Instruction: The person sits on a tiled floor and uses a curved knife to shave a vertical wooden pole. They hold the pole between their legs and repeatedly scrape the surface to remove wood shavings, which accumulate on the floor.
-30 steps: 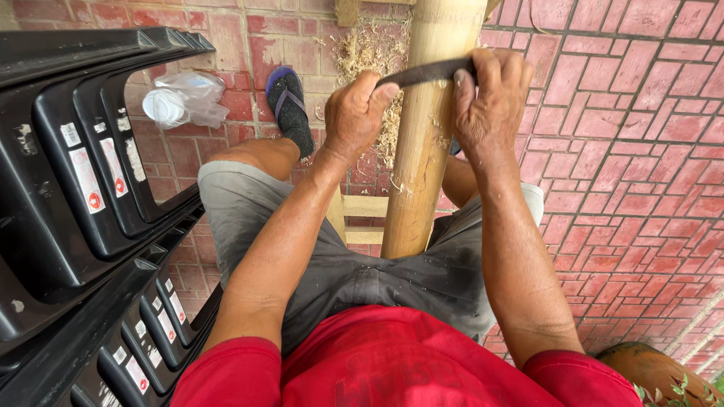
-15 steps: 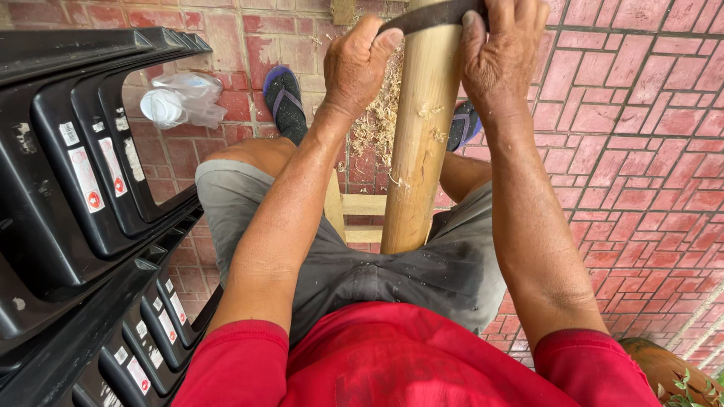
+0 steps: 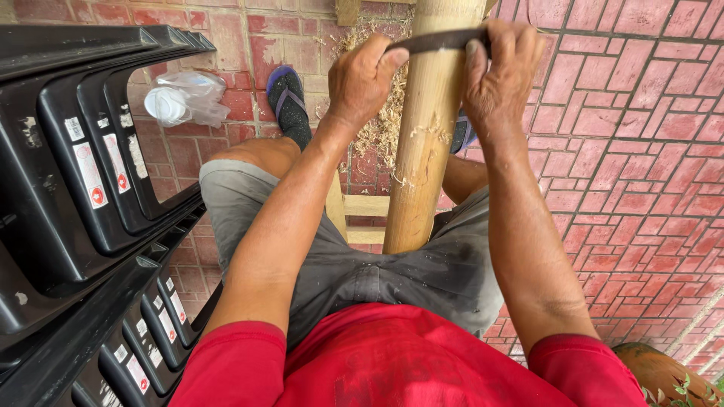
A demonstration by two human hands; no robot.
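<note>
You're mid-scrape: left hand (image 3: 362, 79) and right hand (image 3: 501, 75) clamp the blade (image 3: 437, 40) across the bamboo pole (image 3: 426, 143); draw it evenly toward you.

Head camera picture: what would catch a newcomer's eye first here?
The thick pale bamboo pole rises up the middle, between the seated person's knees. The left hand and right hand grip the two ends of a dark flat metal blade laid across it near the top. Curly wood shavings litter the red brick paving, and stacked black plastic chairs fill the left.
</note>
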